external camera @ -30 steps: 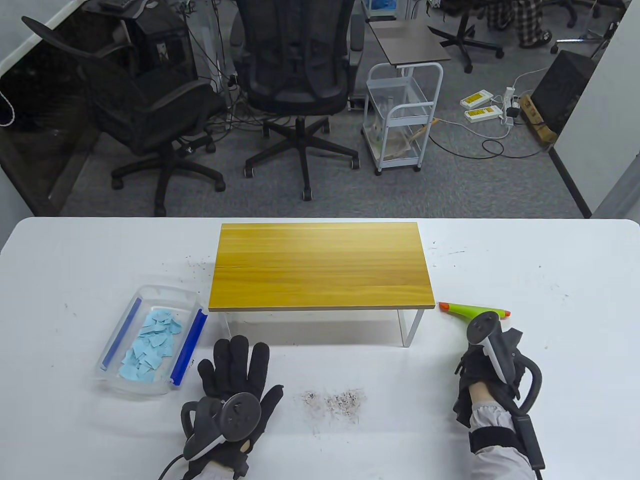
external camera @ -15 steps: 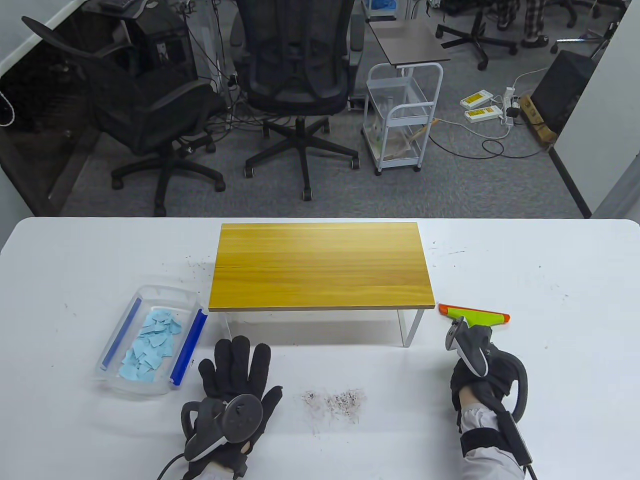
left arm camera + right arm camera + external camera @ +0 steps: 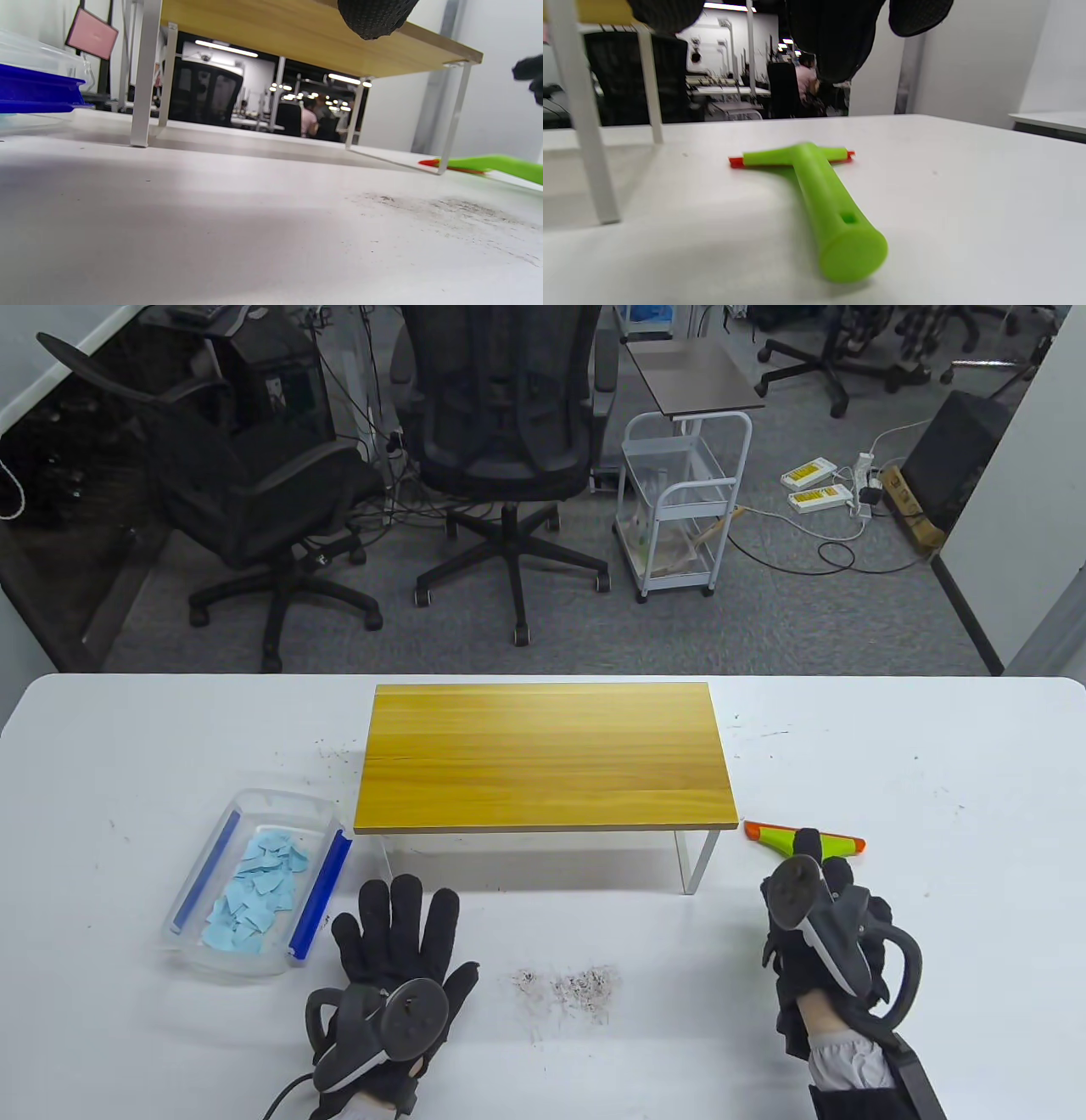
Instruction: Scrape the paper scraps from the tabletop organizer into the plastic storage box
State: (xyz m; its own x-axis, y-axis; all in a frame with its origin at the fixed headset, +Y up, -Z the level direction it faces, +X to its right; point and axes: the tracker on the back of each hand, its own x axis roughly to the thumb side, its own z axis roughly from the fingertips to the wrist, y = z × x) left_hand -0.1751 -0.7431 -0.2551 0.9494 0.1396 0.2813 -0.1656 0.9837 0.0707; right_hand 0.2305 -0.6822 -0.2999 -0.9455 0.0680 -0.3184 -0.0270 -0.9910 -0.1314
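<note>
on bench point(image 3: 933, 746): one scraper point(image 3: 814, 199), handle untouched only in right wrist view; one box point(image 3: 254, 882); both hands point(image 3: 399, 942) point(image 3: 827, 929) spread, holding nothing.

Table view high, looking down, both wrist views tabletop-low, sharing the scraper point(image 3: 814, 199), organizer legs point(image 3: 142, 76)

Open white table point(image 3: 933, 899) right of the wooden organizer point(image 3: 543, 755); bare strip along the near edge. Blocked left by the plastic box point(image 3: 254, 882), just beside the organizer's leg point(image 3: 142, 84). Green scraper point(image 3: 818, 199) lying across the right-hand path.
</note>
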